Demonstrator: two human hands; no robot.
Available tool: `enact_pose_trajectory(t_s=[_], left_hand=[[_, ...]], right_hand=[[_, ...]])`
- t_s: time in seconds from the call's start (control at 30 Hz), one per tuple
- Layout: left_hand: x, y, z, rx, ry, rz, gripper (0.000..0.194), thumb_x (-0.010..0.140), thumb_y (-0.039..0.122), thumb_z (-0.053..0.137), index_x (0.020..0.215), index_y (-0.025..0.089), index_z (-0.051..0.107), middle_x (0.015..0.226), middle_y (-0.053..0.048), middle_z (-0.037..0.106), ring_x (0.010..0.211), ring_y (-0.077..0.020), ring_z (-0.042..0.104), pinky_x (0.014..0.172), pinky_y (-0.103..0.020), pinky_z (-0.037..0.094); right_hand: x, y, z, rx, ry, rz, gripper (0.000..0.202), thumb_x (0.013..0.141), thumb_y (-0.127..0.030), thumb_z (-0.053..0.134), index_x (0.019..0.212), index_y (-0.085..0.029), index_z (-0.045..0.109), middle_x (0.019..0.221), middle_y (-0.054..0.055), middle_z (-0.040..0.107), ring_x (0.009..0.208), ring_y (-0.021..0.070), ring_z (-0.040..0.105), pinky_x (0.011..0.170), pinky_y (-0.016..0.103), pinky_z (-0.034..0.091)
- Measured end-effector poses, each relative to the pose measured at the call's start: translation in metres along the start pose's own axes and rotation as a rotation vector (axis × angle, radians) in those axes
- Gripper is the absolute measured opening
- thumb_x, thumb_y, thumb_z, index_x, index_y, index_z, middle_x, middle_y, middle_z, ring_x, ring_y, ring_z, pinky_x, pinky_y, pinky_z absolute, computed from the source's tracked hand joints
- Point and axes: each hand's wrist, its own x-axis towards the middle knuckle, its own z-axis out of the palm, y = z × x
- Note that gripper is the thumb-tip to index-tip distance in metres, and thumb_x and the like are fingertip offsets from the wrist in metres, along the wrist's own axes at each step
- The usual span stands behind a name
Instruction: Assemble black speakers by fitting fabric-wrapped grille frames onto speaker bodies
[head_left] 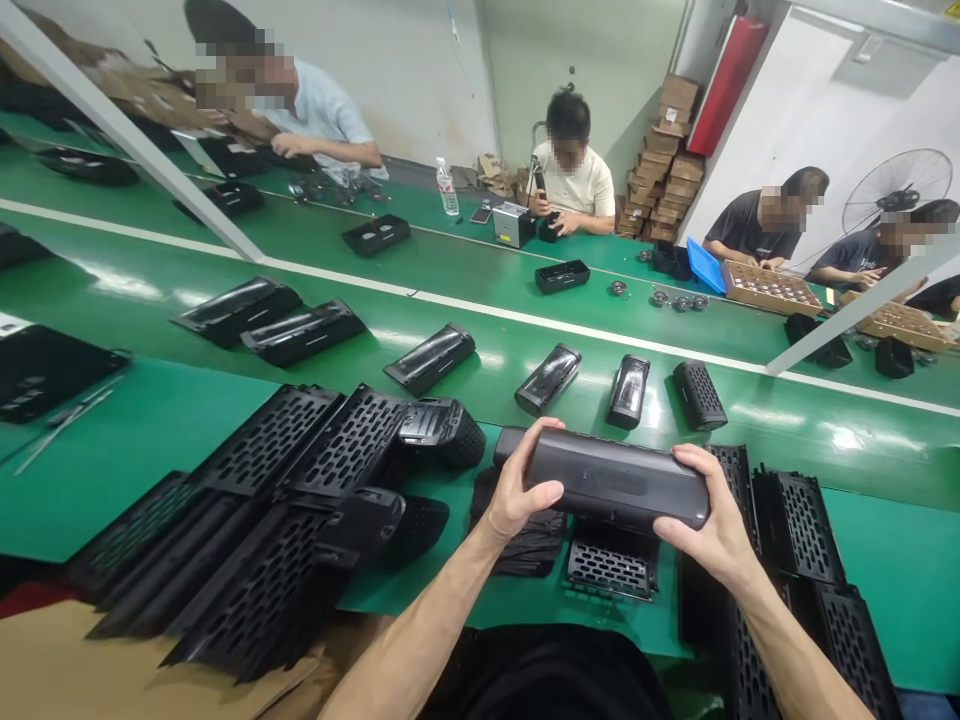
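A long black speaker housing [619, 480] with a smooth rounded face is held up above the green bench. My left hand [517, 485] grips its left end, thumb on the near face. Around the right end, my right hand [709, 515] is closed with the thumb on the lower edge and fingers over the top. Below the housing lies a black perforated grille [611, 570], partly covered by it. Beside that, a pile of thin dark pieces [529, 545] sits under my left hand. Whatever is on the housing's far side is hidden.
Stacked perforated grilles [262, 440] fill the bench on my left, and more grilles [806, 525] stand on my right. Several black housings [431, 358] lie along the green conveyor [480, 385] ahead. Co-workers [574, 185] sit across from me. White posts [135, 140] slant up from the line.
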Motion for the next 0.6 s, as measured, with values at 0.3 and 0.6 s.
enact_pose_trajectory(t_s=[0.3, 0.6], left_hand=[[0.001, 0.000, -0.007, -0.076, -0.057, -0.028, 0.079, 0.069, 0.049, 0.079, 0.140, 0.025, 0.055, 0.141, -0.010, 0.057, 0.112, -0.0298, 0.058, 0.096, -0.038, 0.048], [-0.005, -0.010, -0.006, -0.047, -0.074, -0.090, 0.082, 0.075, 0.053, 0.079, 0.146, 0.026, 0.051, 0.148, -0.010, 0.053, 0.124, -0.0331, 0.056, 0.106, -0.041, 0.044]], right_hand=[[-0.010, -0.006, -0.004, 0.168, -0.099, 0.146, 0.097, 0.077, -0.068, 0.079, 0.154, -0.028, 0.036, 0.155, 0.013, 0.045, 0.135, 0.0354, 0.052, 0.108, 0.047, 0.049], [-0.011, -0.005, -0.003, 0.189, -0.041, 0.217, 0.073, 0.077, -0.059, 0.080, 0.137, -0.026, 0.053, 0.138, 0.010, 0.059, 0.110, 0.0302, 0.064, 0.090, 0.040, 0.056]])
